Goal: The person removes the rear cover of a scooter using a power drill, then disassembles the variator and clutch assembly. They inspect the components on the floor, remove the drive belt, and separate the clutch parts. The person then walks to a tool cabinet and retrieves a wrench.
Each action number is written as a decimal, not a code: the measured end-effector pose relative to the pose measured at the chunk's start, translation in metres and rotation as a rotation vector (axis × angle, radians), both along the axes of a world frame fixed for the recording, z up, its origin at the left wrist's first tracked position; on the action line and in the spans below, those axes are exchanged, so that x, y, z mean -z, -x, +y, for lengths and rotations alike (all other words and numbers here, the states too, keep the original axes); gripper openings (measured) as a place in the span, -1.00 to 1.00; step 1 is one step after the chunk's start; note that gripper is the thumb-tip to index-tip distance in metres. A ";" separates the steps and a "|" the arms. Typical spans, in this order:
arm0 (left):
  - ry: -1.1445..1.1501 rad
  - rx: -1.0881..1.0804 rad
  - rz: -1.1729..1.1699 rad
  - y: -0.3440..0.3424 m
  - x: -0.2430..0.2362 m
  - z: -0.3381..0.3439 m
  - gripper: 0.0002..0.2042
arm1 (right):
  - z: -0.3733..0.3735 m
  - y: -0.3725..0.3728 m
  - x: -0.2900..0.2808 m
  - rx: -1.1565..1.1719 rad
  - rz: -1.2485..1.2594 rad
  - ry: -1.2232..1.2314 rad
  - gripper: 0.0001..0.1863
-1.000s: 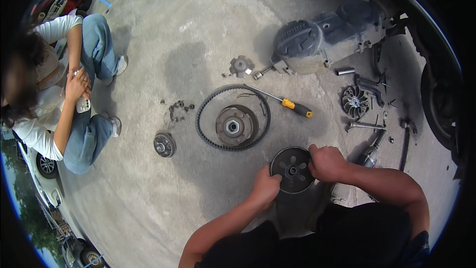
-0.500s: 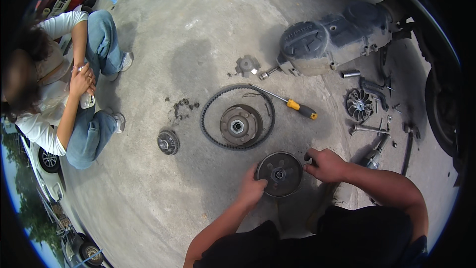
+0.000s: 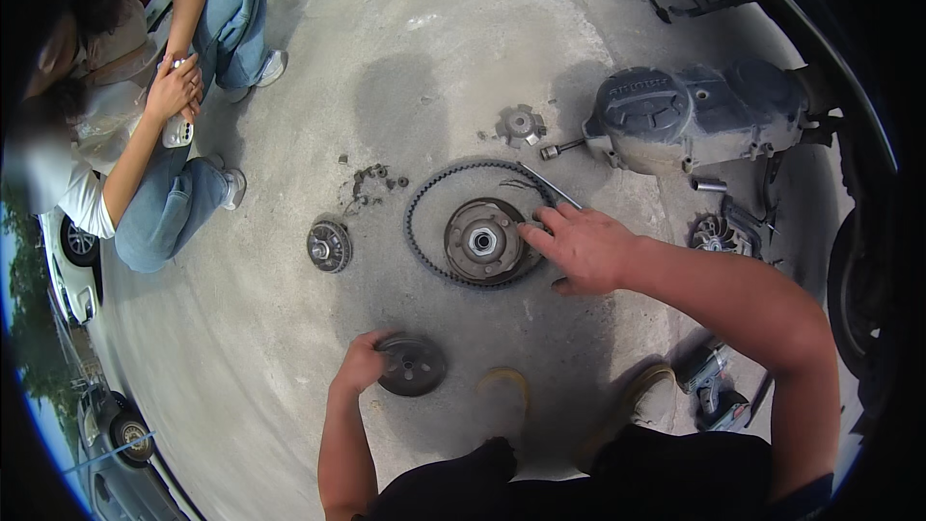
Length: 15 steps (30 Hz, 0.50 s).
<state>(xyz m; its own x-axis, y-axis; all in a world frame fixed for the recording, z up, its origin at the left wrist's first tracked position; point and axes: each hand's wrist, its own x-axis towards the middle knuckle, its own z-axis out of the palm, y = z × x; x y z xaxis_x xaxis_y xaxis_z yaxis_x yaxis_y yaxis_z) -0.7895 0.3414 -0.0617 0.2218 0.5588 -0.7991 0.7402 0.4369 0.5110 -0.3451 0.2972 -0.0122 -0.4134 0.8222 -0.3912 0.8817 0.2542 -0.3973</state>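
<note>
My left hand (image 3: 366, 360) grips the left edge of a dark, round perforated drum (image 3: 417, 364) low in the view, slightly blurred. My right hand (image 3: 569, 246) has its fingers spread over the right side of a round clutch assembly (image 3: 467, 251), its fingertips at or close to the rim. A toothed belt (image 3: 411, 222) loops around that assembly on the concrete. A screwdriver (image 3: 540, 183) lies across the belt's upper right, its handle hidden behind my right hand. A small round metal pulley part (image 3: 328, 247) sits to the left.
A person (image 3: 166, 183) crouches at left, holding a phone (image 3: 178, 132). Small parts (image 3: 376, 183), a notched plate (image 3: 519, 123), a large engine cover (image 3: 641, 121), a finned fan (image 3: 712, 232) and tools (image 3: 709, 381) lie around. Vehicles (image 3: 72, 260) stand at left; a dark frame and wheel (image 3: 849, 280) at right.
My left hand has moved left, carrying the drum. My right hand has let go of the drum and moved up to the clutch assembly, fingers spreading. The view has shifted slightly.
</note>
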 end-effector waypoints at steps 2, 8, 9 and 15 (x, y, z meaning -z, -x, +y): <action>-0.155 0.098 0.062 0.000 0.001 -0.002 -0.44 | 0.032 0.019 0.002 -0.110 -0.022 -0.070 0.03; -0.833 0.399 0.417 -0.030 0.005 -0.037 -0.61 | 0.075 0.070 0.025 -0.306 -0.112 -0.114 0.23; -0.894 0.376 0.384 -0.040 0.006 -0.043 -0.61 | 0.080 0.075 0.027 -0.320 -0.131 -0.093 0.25; -0.755 0.149 0.103 -0.133 0.027 -0.044 -0.39 | 0.075 0.086 0.027 -0.200 -0.242 -0.012 0.25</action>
<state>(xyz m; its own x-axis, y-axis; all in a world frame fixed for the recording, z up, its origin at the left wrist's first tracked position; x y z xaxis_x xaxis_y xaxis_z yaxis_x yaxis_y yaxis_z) -0.6564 0.2978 -0.0891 0.2827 0.9300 -0.2347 0.8238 -0.1101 0.5561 -0.4314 0.3723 -0.0394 -0.4639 0.7391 -0.4884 0.8821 0.4360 -0.1782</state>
